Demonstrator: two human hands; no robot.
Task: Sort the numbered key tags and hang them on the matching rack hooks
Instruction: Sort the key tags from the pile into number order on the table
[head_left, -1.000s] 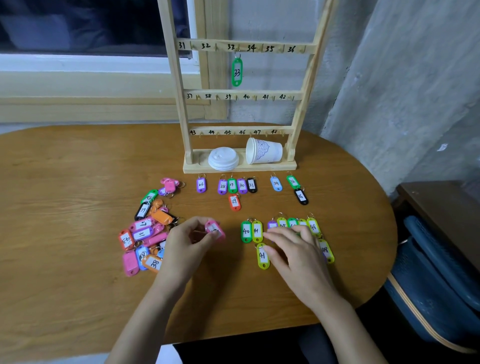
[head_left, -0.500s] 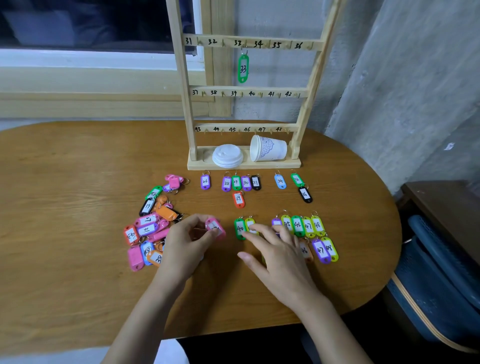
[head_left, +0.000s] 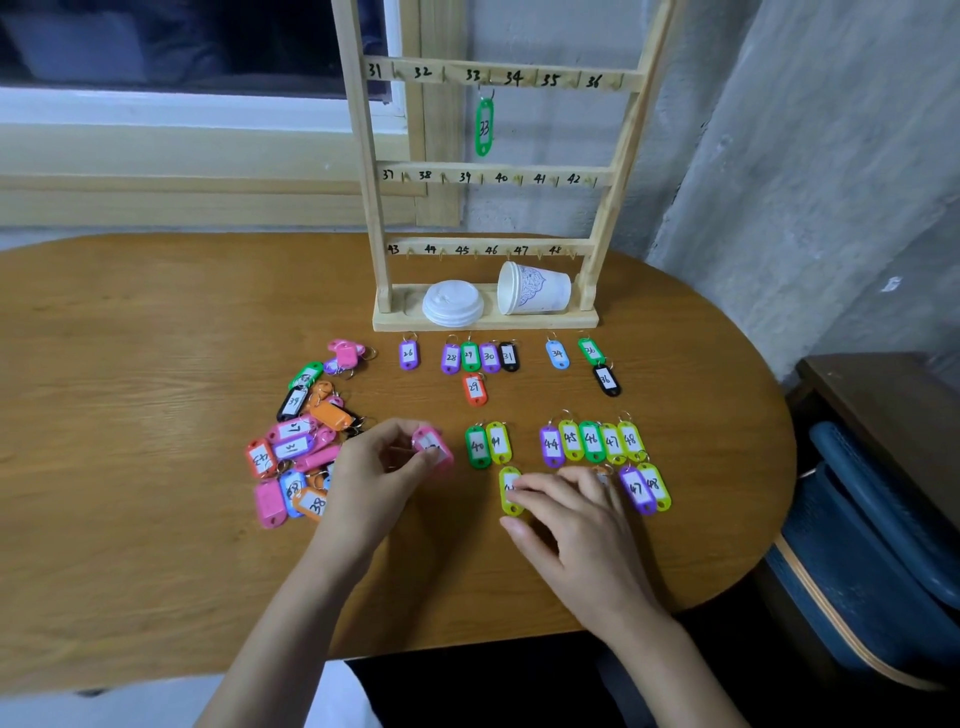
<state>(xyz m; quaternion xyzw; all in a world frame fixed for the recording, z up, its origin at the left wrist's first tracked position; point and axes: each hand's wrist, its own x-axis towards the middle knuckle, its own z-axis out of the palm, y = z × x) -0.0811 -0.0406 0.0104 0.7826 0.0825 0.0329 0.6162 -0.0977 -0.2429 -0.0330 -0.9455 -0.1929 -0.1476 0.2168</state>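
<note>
Oval wooden counter (head_left: 156, 415) by a grey wall (head_left: 779, 156) (window (head_left: 156, 41) at left): left hand (head_left: 374, 467) pinches a pink tag (head_left: 432, 447), right hand (head_left: 576, 519) lies flat on a yellow tag (head_left: 509, 491), sorted tags (head_left: 592, 440) before the rack (head_left: 363, 182)

The left hand (head_left: 374, 467), at frame centre, pinches a pink tag (head_left: 434, 448); the right hand (head_left: 576, 525) beside it lies palm-down and flat.
</note>
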